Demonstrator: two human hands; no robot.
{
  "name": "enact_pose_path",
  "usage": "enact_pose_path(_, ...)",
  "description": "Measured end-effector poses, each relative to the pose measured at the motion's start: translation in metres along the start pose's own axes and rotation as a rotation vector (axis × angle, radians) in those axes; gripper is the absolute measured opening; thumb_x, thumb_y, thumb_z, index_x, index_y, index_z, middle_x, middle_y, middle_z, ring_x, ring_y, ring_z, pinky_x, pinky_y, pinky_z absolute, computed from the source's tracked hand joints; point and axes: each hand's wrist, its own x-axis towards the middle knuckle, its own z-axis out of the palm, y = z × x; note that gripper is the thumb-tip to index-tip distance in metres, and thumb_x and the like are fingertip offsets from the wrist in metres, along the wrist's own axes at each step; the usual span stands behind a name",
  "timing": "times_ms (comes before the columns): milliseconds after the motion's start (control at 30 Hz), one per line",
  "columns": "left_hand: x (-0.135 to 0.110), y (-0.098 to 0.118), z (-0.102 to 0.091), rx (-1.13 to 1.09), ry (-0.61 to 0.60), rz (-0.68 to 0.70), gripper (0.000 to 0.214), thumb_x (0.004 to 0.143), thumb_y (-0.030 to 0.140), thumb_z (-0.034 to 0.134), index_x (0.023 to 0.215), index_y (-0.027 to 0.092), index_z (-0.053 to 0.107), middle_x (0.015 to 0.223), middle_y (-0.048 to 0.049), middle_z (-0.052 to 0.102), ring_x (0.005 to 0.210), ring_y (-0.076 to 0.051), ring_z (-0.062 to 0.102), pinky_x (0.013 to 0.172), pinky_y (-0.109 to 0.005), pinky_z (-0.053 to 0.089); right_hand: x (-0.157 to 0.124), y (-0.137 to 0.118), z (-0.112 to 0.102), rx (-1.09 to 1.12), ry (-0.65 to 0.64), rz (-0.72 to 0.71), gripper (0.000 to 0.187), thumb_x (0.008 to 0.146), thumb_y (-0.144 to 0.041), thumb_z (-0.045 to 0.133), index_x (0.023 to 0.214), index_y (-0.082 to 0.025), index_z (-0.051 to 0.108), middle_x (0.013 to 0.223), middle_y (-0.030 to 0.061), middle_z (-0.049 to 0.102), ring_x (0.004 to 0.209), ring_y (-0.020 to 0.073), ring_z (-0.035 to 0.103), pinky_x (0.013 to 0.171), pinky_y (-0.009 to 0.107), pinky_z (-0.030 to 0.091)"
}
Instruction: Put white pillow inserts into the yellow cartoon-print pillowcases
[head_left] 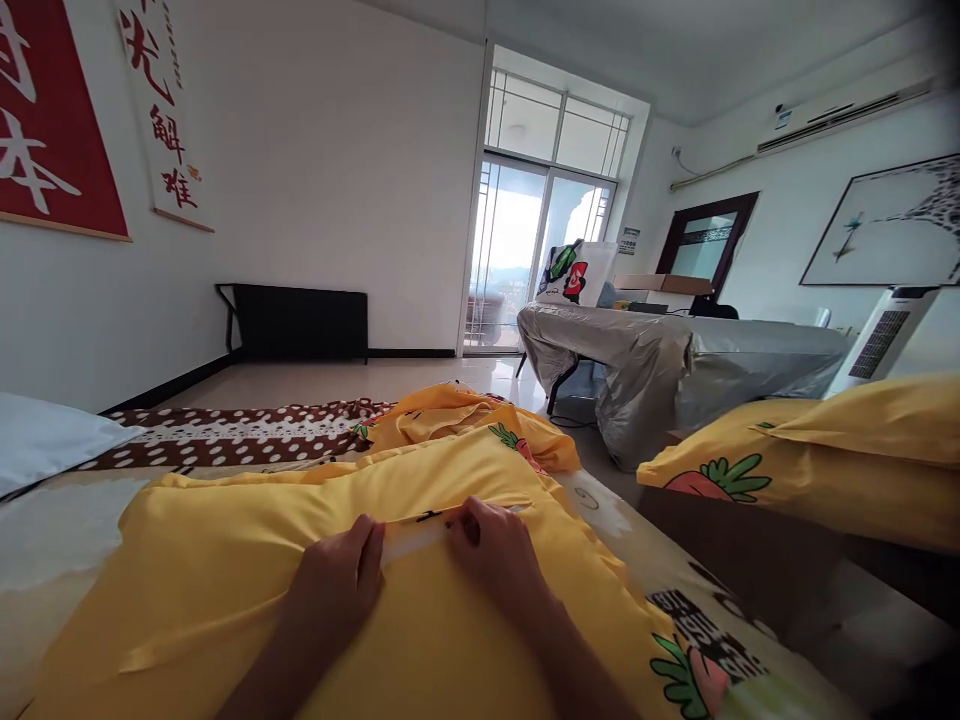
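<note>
A plump yellow pillowcase point(247, 560) with printed carrots at its corners lies in front of me on the bed. Across its middle runs an opening, where a strip of white inner pillow point(412, 540) shows. My left hand point(345, 565) pinches the opening's edge at the left end of that strip. At the right end, my right hand point(495, 550) is closed on the same edge, thumb and forefinger curled together. A short dark mark, too small to make out, sits on the stretched edge between my hands.
Crumpled yellow fabric point(457, 420) lies beyond the pillow, near a brown dotted cloth point(240, 435). To the right, more yellow carrot-print pillows point(840, 450) rest on a brown box point(750, 540). A plastic-covered table point(622, 335) bears a printed bag point(577, 275). A white pillow point(52, 435) is at left.
</note>
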Motion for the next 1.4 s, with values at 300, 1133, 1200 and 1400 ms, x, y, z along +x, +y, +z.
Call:
enact_pose_path(300, -0.008, 0.007, -0.008, 0.002, 0.084, 0.155, 0.027, 0.092, 0.022, 0.035, 0.066, 0.022, 0.042, 0.048, 0.005, 0.053, 0.042, -0.012, 0.053, 0.046, -0.025, 0.031, 0.0, 0.007, -0.013, 0.155, -0.105, -0.092, 0.013, 0.077, -0.018, 0.051, 0.065, -0.02, 0.053, 0.065, -0.002, 0.059, 0.062, 0.0115, 0.051, 0.058, 0.021, 0.032)
enact_pose_path(1133, -0.01, 0.012, -0.011, 0.018, 0.149, 0.248, 0.027, 0.092, 0.019, 0.037, 0.065, 0.022, 0.039, 0.048, 0.0063, 0.048, 0.04, -0.011, 0.048, 0.046, -0.025, 0.03, 0.028, 0.084, -0.046, -0.183, -0.06, 0.123, 0.011, 0.074, -0.016, 0.061, 0.063, -0.018, 0.059, 0.089, 0.0054, 0.064, 0.093, 0.021, 0.055, 0.08, 0.031, 0.037)
enact_pose_path(1200, -0.01, 0.012, -0.011, 0.011, 0.144, 0.254, 0.027, 0.092, 0.017, 0.037, 0.066, 0.022, 0.039, 0.048, 0.0066, 0.048, 0.041, -0.01, 0.047, 0.047, -0.025, 0.03, 0.027, 0.081, -0.047, -0.252, -0.056, 0.144, 0.012, 0.075, -0.015, 0.058, 0.064, -0.018, 0.057, 0.089, 0.0047, 0.063, 0.094, 0.0209, 0.054, 0.08, 0.031, 0.036)
enact_pose_path(1400, -0.012, 0.013, -0.012, 0.034, 0.161, 0.285, 0.027, 0.092, 0.015, 0.037, 0.066, 0.021, 0.038, 0.049, 0.0063, 0.047, 0.041, -0.01, 0.047, 0.047, -0.025, 0.029, 0.026, 0.072, -0.045, -0.388, -0.004, 0.155, 0.012, 0.074, -0.014, 0.05, 0.063, -0.018, 0.048, 0.086, 0.0048, 0.06, 0.089, 0.0192, 0.052, 0.076, 0.03, 0.031)
